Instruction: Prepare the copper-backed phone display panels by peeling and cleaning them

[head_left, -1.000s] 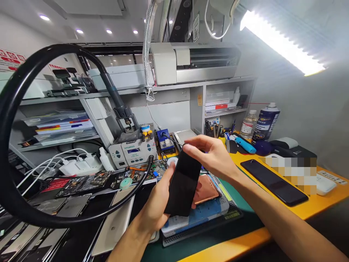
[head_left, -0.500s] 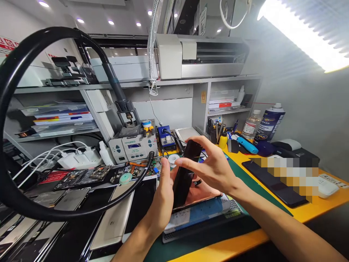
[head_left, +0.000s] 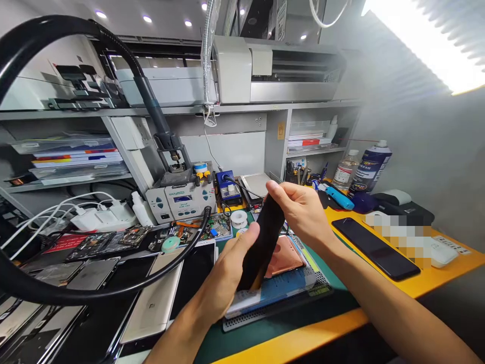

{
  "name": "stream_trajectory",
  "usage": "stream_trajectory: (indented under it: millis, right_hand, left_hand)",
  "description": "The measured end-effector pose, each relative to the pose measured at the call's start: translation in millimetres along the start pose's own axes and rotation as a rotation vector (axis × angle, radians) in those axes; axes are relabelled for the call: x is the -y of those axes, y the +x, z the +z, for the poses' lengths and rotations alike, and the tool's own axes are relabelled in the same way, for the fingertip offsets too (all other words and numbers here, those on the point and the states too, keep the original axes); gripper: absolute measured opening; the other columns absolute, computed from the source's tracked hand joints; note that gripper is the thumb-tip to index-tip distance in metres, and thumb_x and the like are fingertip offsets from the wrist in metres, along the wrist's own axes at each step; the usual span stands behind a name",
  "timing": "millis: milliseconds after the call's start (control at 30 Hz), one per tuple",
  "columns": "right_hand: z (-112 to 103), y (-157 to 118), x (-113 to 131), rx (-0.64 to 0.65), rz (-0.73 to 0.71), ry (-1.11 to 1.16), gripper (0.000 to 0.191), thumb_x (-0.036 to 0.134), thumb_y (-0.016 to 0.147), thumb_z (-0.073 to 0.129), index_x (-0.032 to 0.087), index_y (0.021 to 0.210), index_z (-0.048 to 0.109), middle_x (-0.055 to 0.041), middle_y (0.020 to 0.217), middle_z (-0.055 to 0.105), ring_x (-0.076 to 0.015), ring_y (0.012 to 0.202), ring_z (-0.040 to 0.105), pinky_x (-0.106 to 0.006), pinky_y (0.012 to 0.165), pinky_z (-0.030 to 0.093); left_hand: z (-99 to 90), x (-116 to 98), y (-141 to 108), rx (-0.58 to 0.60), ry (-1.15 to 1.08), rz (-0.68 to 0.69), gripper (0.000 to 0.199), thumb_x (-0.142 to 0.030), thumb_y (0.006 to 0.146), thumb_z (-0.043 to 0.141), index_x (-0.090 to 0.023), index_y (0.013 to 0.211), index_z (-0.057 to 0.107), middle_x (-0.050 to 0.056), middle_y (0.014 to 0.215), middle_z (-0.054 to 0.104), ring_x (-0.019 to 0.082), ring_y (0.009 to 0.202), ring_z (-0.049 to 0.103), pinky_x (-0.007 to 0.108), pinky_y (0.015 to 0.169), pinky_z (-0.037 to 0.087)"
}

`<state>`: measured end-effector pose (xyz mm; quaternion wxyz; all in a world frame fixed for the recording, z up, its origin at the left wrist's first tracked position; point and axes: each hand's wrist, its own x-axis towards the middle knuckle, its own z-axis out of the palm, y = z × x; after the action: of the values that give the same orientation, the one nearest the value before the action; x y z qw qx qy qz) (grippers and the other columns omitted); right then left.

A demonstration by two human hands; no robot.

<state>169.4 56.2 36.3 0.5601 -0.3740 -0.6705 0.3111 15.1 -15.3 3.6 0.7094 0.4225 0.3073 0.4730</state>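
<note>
A black smartphone (head_left: 262,242) is held up and tilted above the work mat, its dark face turned partly toward me. My left hand (head_left: 230,268) is closed around its left edge, with the thumb lying along the face. At the upper end my right hand (head_left: 305,212) pinches the phone's top corner, thumb on the front and fingers curled behind. Beneath and behind the phone, a copper-coloured flat piece (head_left: 287,256) rests on a blue-and-white pad (head_left: 293,285). The fingers behind the phone are partly hidden.
A thick black hose (head_left: 170,273) loops across the left side, over several phones. The hot-air station (head_left: 182,202) stands behind circuit boards (head_left: 217,227). Another black phone (head_left: 375,247) lies at right, near a spray can (head_left: 370,169) and a clear bottle (head_left: 345,171).
My right hand has gone from spread fingers at the phone to a closed grip on its top corner. The phone has risen slightly off the copper-coloured piece, and the view has shifted a little.
</note>
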Motion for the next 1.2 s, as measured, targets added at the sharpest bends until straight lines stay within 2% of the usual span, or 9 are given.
stream_trajectory:
  millis: [167, 300, 433, 567, 733, 833, 933, 1067, 1200]
  right_hand:
    - [-2, 6, -6, -0.177, -0.033, 0.024, 0.059, 0.064, 0.090, 0.063, 0.020, 0.059, 0.040, 0.0039, 0.060, 0.028, -0.0106, 0.057, 0.025, -0.028, 0.050, 0.020]
    - [-3, 11, -13, -0.303, 0.002, 0.196, 0.055, 0.062, 0.088, 0.067, 0.020, 0.061, 0.042, 0.0036, 0.062, 0.031, -0.0115, 0.059, 0.027, -0.027, 0.052, 0.024]
    - [-1, 12, -19, -0.295, 0.021, 0.338, 0.048, 0.061, 0.088, 0.067, 0.020, 0.068, 0.055, 0.0028, 0.065, 0.042, -0.0124, 0.061, 0.036, -0.026, 0.055, 0.032]
    - [7, 6, -20, -0.321, -0.049, 0.241, 0.040, 0.056, 0.096, 0.059, 0.018, 0.083, 0.068, -0.0008, 0.077, 0.058, -0.0157, 0.075, 0.053, -0.028, 0.071, 0.044]
    - [16, 0, -18, -0.366, -0.130, 0.089, 0.035, 0.048, 0.101, 0.053, 0.018, 0.094, 0.069, -0.0023, 0.085, 0.066, -0.0155, 0.076, 0.056, -0.028, 0.071, 0.047]
    - [20, -1, -21, -0.332, -0.149, 0.113, 0.030, 0.046, 0.099, 0.057, 0.018, 0.104, 0.066, -0.0046, 0.097, 0.069, -0.0180, 0.089, 0.062, -0.031, 0.082, 0.050]
    - [24, -5, -23, -0.275, -0.112, 0.125, 0.044, 0.049, 0.093, 0.065, 0.018, 0.125, 0.059, -0.0080, 0.113, 0.067, -0.0223, 0.104, 0.063, -0.038, 0.094, 0.050]
    - [27, -13, -19, -0.202, -0.020, 0.072, 0.088, 0.056, 0.076, 0.081, 0.018, 0.145, 0.042, -0.0133, 0.132, 0.058, -0.0291, 0.120, 0.058, -0.044, 0.104, 0.047]
    - [28, -18, -14, -0.165, -0.030, 0.052, 0.108, 0.059, 0.064, 0.089, 0.020, 0.149, 0.035, -0.0146, 0.142, 0.051, -0.0318, 0.128, 0.053, -0.046, 0.110, 0.044]
  left_hand:
    - [-7.7, -9, -2, -0.028, 0.262, 0.007, 0.035, -0.034, 0.078, 0.078, -0.015, 0.106, 0.074, 0.003, 0.079, 0.070, 0.019, 0.075, 0.067, 0.026, 0.068, 0.051]
    - [-16.0, -10, 1, -0.172, 0.329, 0.101, 0.036, -0.041, 0.081, 0.076, -0.019, 0.109, 0.072, 0.004, 0.090, 0.071, 0.023, 0.083, 0.070, 0.030, 0.070, 0.055]
    - [-20.6, -7, 5, -0.359, 0.410, 0.289, 0.031, -0.042, 0.083, 0.076, -0.019, 0.104, 0.074, 0.005, 0.100, 0.076, 0.025, 0.090, 0.073, 0.031, 0.078, 0.057]
    - [-14.6, -8, 2, -0.553, 0.674, 0.415, 0.026, -0.040, 0.084, 0.075, -0.021, 0.101, 0.077, 0.004, 0.094, 0.079, 0.023, 0.092, 0.074, 0.026, 0.081, 0.056]
    - [-7.4, -2, 3, -0.602, 0.697, 0.610, 0.029, -0.041, 0.085, 0.071, -0.019, 0.103, 0.078, 0.005, 0.102, 0.080, 0.021, 0.094, 0.074, 0.024, 0.081, 0.058]
    - [-9.2, 4, 6, -0.611, 0.729, 0.649, 0.029, -0.041, 0.087, 0.069, -0.021, 0.107, 0.077, 0.004, 0.106, 0.080, 0.019, 0.088, 0.075, 0.024, 0.080, 0.059]
    - [-10.7, 6, 7, -0.628, 0.763, 0.666, 0.028, -0.040, 0.088, 0.068, -0.021, 0.106, 0.077, 0.003, 0.100, 0.080, 0.017, 0.087, 0.075, 0.022, 0.079, 0.059]
    - [-12.4, 7, 8, -0.623, 0.833, 0.658, 0.027, -0.038, 0.091, 0.065, -0.019, 0.106, 0.077, 0.003, 0.090, 0.080, 0.015, 0.081, 0.074, 0.019, 0.073, 0.058]
    - [-17.5, 11, 7, -0.581, 0.863, 0.715, 0.026, -0.035, 0.091, 0.067, -0.023, 0.112, 0.076, 0.001, 0.097, 0.080, 0.013, 0.083, 0.074, 0.018, 0.076, 0.056]
